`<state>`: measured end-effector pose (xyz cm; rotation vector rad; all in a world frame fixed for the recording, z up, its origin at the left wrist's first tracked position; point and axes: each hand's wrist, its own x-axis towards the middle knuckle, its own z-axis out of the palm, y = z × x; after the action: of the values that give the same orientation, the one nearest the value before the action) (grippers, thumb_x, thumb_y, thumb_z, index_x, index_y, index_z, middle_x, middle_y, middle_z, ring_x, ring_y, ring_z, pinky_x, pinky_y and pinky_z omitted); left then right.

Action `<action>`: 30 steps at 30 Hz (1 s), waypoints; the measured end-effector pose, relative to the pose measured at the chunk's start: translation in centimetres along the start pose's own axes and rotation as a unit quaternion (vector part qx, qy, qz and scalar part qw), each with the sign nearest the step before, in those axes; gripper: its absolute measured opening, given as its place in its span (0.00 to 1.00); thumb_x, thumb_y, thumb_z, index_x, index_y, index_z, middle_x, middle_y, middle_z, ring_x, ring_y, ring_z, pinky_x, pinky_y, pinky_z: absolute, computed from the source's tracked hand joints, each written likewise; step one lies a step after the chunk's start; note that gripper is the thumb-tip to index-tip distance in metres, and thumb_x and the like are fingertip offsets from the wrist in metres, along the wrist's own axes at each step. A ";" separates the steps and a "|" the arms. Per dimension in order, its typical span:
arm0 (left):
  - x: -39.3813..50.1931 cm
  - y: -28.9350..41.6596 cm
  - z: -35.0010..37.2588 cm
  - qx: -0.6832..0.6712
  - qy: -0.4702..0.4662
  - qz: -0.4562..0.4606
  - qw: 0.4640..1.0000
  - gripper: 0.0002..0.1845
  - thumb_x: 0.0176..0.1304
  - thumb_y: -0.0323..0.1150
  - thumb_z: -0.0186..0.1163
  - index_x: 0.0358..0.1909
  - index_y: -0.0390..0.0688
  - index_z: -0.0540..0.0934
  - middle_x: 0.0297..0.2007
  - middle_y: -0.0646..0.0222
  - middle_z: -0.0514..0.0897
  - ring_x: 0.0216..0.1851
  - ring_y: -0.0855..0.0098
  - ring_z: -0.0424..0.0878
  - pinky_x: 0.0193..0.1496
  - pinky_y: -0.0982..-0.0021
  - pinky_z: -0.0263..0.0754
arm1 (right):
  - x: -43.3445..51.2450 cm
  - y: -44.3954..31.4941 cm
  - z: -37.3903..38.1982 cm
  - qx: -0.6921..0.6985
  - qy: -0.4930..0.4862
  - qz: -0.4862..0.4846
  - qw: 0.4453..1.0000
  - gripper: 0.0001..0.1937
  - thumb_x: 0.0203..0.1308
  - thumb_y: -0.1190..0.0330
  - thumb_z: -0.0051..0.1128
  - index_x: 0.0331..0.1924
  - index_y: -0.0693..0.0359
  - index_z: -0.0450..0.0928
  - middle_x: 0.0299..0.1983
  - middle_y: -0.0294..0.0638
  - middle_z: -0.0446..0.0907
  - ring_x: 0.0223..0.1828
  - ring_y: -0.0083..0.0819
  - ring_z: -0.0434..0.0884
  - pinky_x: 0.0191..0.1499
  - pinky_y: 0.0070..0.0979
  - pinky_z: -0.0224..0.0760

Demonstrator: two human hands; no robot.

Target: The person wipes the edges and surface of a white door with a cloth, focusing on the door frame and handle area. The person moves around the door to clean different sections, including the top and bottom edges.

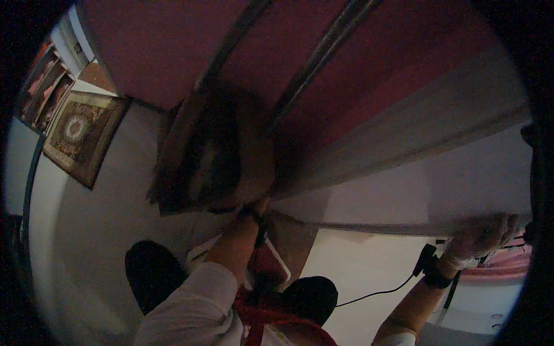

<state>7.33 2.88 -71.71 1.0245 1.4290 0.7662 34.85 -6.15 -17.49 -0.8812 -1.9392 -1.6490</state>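
Observation:
My left arm reaches forward and down to a brown, box-like thing with a dark inside. A black strap circles that wrist. My left hand is mostly lost in shadow at the near edge of the brown thing, so what its fingers do is hidden. Off to the right, my right hand is stretched out and blurred, beside a pale wall-like surface and some pink cloth. Whether it holds anything is unclear. The right wrist bears a black band with a small black device, from which a black cable runs toward me.
Dark bars cross a dark red panel ahead. A patterned rug lies at the left, near shelves with folded cloth. Between my arms are a red, white-edged object and a cream flat surface.

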 end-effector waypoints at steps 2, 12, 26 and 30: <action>1.0 -1.8 -0.1 0.009 -0.023 -0.034 0.999 0.13 0.63 0.36 0.59 0.47 0.43 0.76 0.43 0.62 0.80 0.38 0.63 0.78 0.48 0.57 0.74 | 0.1 0.0 -0.5 0.020 -0.010 -0.002 1.000 0.21 0.71 0.58 0.39 0.61 0.60 0.65 0.63 0.51 0.63 0.65 0.52 0.62 0.65 0.51 0.53; -4.6 0.8 3.3 -0.215 -0.049 -0.063 0.973 0.13 0.62 0.36 0.60 0.45 0.43 0.78 0.44 0.62 0.81 0.38 0.62 0.78 0.49 0.56 0.73 | 0.5 -1.1 -0.7 0.024 -0.004 0.083 0.996 0.21 0.69 0.59 0.41 0.61 0.61 0.65 0.65 0.51 0.62 0.66 0.51 0.61 0.67 0.49 0.49; -17.1 24.0 -0.7 -0.696 -0.358 0.026 0.622 0.10 0.58 0.34 0.64 0.38 0.41 0.79 0.43 0.61 0.82 0.36 0.63 0.78 0.51 0.56 0.72 | 0.6 0.0 -0.9 0.005 0.090 0.078 0.993 0.17 0.61 0.62 0.49 0.51 0.61 0.76 0.58 0.51 0.72 0.61 0.53 0.66 0.65 0.50 0.53; -20.7 25.8 1.2 -0.644 -0.279 0.066 0.709 0.12 0.55 0.35 0.66 0.37 0.39 0.78 0.40 0.60 0.81 0.37 0.63 0.78 0.48 0.59 0.73 | 0.0 -0.2 -0.9 -0.005 0.053 0.125 0.991 0.16 0.59 0.68 0.49 0.51 0.60 0.75 0.59 0.51 0.71 0.63 0.54 0.64 0.67 0.51 0.49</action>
<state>11.73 -5.68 -40.01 0.1517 0.0702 1.1439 34.63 -7.00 -17.41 -0.9777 -1.6752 -1.5275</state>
